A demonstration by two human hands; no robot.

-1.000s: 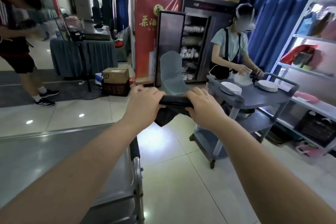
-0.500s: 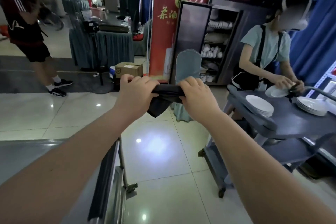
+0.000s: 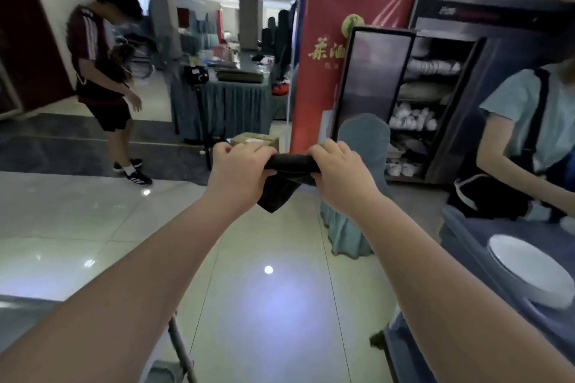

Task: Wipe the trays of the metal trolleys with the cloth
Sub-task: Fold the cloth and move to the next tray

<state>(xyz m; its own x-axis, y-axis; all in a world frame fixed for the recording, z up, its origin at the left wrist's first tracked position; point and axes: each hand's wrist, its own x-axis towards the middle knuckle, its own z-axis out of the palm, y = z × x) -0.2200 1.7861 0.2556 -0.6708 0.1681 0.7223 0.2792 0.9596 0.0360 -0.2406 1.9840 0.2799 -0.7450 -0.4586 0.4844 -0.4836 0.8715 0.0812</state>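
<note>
Head view, left hand (image 3: 241, 172), right hand (image 3: 340, 172) gripping cloth (image 3: 292, 162); banner (image 3: 320, 93), 茶酒

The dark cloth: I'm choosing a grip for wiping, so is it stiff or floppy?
Probably floppy: a loose corner of the cloth droops below the left hand and right hand gripping it. Likely light: the stretch between them barely sags.

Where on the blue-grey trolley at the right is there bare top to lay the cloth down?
Bare top runs along the left rim of the trolley and behind the white plates, up to the other person's forearm. The plates fill the near right. The left hand and right hand both grip the cloth.
</note>
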